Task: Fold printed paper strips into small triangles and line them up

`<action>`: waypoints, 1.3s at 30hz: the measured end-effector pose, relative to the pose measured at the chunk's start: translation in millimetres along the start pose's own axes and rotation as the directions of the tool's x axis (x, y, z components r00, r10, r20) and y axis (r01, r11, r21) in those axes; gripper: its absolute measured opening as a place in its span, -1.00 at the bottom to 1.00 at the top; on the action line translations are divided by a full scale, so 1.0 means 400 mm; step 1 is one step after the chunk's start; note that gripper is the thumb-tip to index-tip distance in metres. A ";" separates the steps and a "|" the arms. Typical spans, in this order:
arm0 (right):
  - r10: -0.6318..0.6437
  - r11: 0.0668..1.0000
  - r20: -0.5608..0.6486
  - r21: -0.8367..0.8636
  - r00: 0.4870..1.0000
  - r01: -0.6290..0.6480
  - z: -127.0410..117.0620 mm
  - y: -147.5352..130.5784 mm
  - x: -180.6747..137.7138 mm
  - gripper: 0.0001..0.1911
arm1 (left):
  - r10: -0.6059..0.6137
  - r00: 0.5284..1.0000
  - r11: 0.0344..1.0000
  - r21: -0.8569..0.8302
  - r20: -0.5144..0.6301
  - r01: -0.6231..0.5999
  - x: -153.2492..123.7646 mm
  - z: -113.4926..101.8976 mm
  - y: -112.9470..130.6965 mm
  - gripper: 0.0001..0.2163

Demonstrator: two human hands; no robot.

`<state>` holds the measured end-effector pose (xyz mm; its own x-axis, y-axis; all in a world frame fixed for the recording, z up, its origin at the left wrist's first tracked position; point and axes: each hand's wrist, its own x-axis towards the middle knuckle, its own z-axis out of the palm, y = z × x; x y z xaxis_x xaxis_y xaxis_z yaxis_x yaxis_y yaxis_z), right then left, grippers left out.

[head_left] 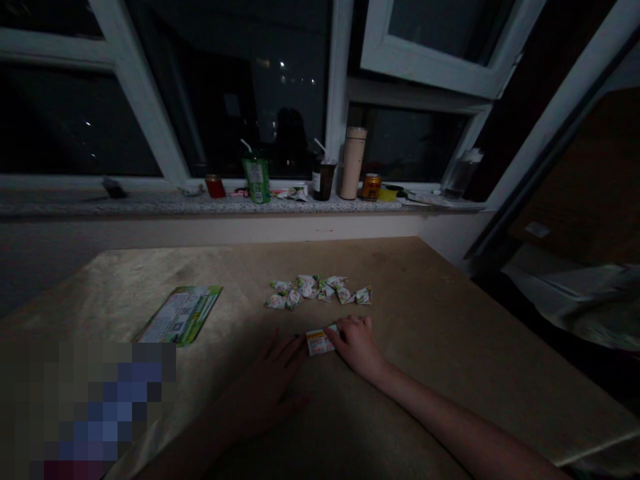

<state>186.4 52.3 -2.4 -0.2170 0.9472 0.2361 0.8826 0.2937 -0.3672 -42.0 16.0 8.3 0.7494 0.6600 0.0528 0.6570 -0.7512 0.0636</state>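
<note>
A small flat packet (319, 341), white with yellow and red print, lies on the brown table in front of me. My right hand (357, 339) has curled fingers, with the thumb over the packet's right end. My left hand (280, 360) lies palm down with its fingers stretched out, the tips close to the packet's left edge; it is in shadow and holds nothing. Just beyond both hands, several twisted white and green wrapped pieces, like candies (307, 287), sit in a loose row. Farther left is a flat green and white printed bag (183, 313).
Along the stone windowsill (290, 207) stand a green cup with a straw (257, 179), a dark drink cup (324, 180), a pale thermos (353, 163), a red jar (215, 187) and an orange can (371, 187). The table's right edge slants away. The lower left corner is pixelated.
</note>
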 end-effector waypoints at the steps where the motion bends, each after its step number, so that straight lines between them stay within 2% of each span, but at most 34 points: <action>1: -0.001 1.000 0.001 -0.009 1.000 0.001 0.000 -0.001 -0.001 -0.69 | -0.003 1.000 1.000 0.002 -0.005 0.003 0.002 -0.002 0.001 -0.44; 4: -0.005 0.999 0.002 -0.040 1.000 0.005 -0.001 -0.004 -0.002 -0.67 | -0.045 0.998 0.999 0.007 -0.037 0.045 0.009 -0.008 0.005 -0.46; 8: 0.002 0.997 0.016 -0.079 1.000 0.000 -0.007 -0.010 -0.001 -0.64 | -0.204 0.962 0.977 0.015 -0.183 0.210 0.017 -0.010 0.026 -0.49; 10: 0.006 0.996 0.025 -0.091 1.000 -0.003 -0.010 -0.014 -0.001 -0.64 | -0.208 0.947 0.977 0.002 -0.245 0.215 0.017 -0.005 0.048 -0.48; 14: 0.007 0.994 0.030 -0.112 1.000 -0.004 -0.012 -0.017 0.000 -0.64 | -0.036 0.985 0.999 -0.025 -0.169 0.032 0.013 0.015 0.097 -0.39; 16: 0.008 0.993 0.034 -0.117 0.999 -0.004 -0.012 -0.017 0.001 -0.63 | -0.017 0.991 0.999 -0.042 -0.135 0.012 0.013 0.023 0.113 -0.34; 27: 0.010 0.988 0.050 -0.153 0.999 -0.002 -0.009 -0.016 0.009 -0.65 | -0.117 0.986 0.993 -0.027 -0.122 0.114 0.030 0.035 0.099 -0.32; 35: 0.042 0.988 0.030 -0.150 0.999 -0.037 -0.012 -0.013 0.012 -0.60 | -0.116 0.987 0.993 -0.035 -0.108 0.113 0.034 0.033 0.094 -0.33; 39: 0.044 0.987 0.032 -0.153 0.999 -0.039 -0.012 -0.014 0.011 -0.61 | -0.111 0.984 0.993 -0.050 -0.142 0.105 0.032 0.037 0.093 -0.30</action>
<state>182.5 54.4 5.0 -0.1911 0.9628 0.1909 0.9437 0.2338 -0.2340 -6.6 -3.8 -3.4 0.6525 0.7345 0.1864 0.7272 -0.6761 0.1183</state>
